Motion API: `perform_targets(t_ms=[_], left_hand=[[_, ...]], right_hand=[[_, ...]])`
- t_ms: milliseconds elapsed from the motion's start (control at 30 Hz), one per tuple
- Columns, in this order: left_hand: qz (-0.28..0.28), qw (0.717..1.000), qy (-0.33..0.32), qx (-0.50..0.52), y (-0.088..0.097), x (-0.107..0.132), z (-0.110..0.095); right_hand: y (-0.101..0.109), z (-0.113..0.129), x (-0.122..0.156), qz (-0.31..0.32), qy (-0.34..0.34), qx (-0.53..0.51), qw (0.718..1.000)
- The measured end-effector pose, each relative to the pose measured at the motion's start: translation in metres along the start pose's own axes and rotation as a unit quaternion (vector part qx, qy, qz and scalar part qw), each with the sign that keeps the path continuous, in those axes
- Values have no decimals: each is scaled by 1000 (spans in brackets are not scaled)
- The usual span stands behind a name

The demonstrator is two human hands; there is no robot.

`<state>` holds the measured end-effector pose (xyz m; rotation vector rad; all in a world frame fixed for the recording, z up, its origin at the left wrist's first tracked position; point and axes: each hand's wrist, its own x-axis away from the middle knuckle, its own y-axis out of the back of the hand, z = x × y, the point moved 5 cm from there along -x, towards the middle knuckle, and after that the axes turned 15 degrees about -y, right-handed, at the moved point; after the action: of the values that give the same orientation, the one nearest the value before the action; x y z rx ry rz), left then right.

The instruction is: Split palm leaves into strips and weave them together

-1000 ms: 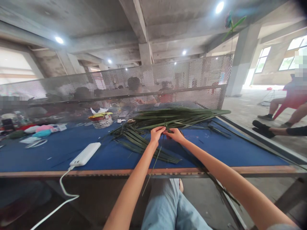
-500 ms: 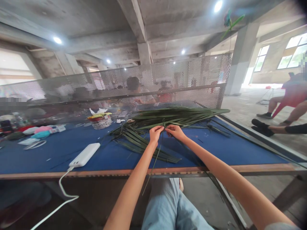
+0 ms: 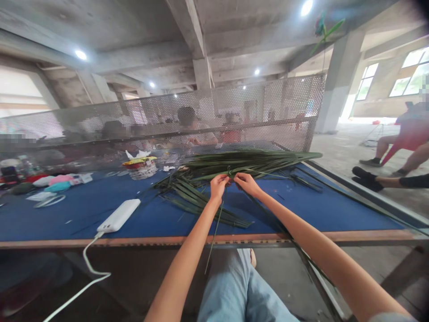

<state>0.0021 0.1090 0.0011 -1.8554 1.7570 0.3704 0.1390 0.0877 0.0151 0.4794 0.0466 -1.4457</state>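
My left hand [image 3: 218, 187] and my right hand [image 3: 247, 184] pinch narrow green palm leaf strips at the middle of the table, with a small gap between the fingertips. A long bunch of palm fronds [image 3: 244, 162] lies just beyond my hands. A second spread of dark leaf strips [image 3: 197, 201] lies under and left of them. One thin strip [image 3: 215, 237] hangs down below my left hand, past the table's front edge. The exact crossing of the strips is hidden by my fingers.
The blue-topped table [image 3: 67, 219] has an orange front edge. On it are a white power bank [image 3: 119, 216] with a white cable, a small woven basket [image 3: 140, 171], and soft coloured items at the left. A perforated metal screen [image 3: 268, 112] stands behind, with people beyond it. A seated person [image 3: 410, 134] is at the right.
My hands have drawn slightly apart, the right one moving a little to the right. The strips stay pinched, and the view has shifted only slightly.
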Motion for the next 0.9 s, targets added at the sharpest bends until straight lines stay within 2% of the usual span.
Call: perform_targets(t_ms=[100, 200, 300, 533, 700, 800, 900], left_hand=[[19, 1000, -15, -12, -2, 1, -2], [21, 998, -52, -39, -3, 2, -5], [36, 993, -96, -61, -6, 3, -9], [86, 979, -146, -117, -10, 9, -18], [98, 962, -186, -172, -12, 12, -25], [91, 967, -179, -156, -12, 11, -23], [96, 985, -117, -80, -14, 8, -15]], right_hand=[[0, -3, 0, -5, -22, -1, 1000], [-3, -8, -1, 11, -58, -54, 997], [-3, -13, -3, -5, -86, -97, 992], [5, -16, -6, -60, -46, -108, 991], [8, -21, -10, -70, -73, -137, 985], [6, -20, -10, -47, -82, -169, 981], [7, -18, -9, -39, -83, -172, 981]])
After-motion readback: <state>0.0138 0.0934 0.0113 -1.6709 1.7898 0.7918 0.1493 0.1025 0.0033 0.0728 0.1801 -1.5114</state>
